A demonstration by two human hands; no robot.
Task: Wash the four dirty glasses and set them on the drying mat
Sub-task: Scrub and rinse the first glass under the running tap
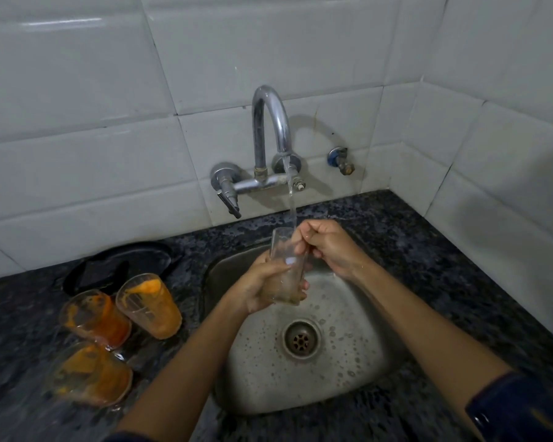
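The glass (pixel 287 266) I am washing stands nearly upright over the steel sink (pixel 348 371), its mouth just under the stream of water (pixel 291 205) falling from the curved tap (pixel 270 122); it looks mostly clear, with a faint cloudy film low down. My left hand (pixel 262 287) wraps its lower half, fingers curled firmly round the base. My right hand (pixel 327 245) sits at the rim, fingers bent close together against the glass's upper edge, wet from the stream. On the dark speckled counter (pixel 428 266) to my left stand three more glasses (pixel 149 306), all smeared inside with orange residue, close beside a black lid-like object (pixel 122 260).
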